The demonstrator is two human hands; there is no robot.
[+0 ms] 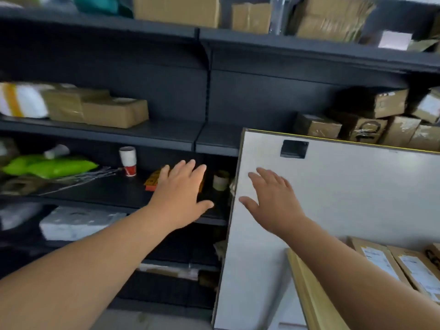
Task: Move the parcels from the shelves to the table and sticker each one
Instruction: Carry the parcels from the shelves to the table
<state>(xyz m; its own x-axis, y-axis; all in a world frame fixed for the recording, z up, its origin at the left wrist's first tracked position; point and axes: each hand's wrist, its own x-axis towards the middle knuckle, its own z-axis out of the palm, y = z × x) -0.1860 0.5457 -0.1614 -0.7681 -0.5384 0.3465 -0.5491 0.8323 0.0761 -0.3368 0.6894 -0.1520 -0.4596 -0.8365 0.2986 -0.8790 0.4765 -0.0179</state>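
My left hand (182,194) stretches out flat with spread fingers in front of the dark shelf unit (166,136), over a yellow-orange packet (152,181) on the lower shelf. My right hand (271,198) is also flat and spread, above the left edge of the white table (357,186). Neither hand holds anything. Brown cardboard parcels (114,113) lie on the middle shelf at the left, and more parcels (371,115) are piled on the same shelf at the right. Labelled brown parcels (385,260) lie on the table at the lower right.
A green bag (50,166), a red-and-white paper cup (128,160) and a tape roll (220,181) sit on the lower shelf. A white wrapped package (76,222) lies one shelf below. Flat cardboard (312,294) rests on the table's near side. Boxes fill the top shelf (176,10).
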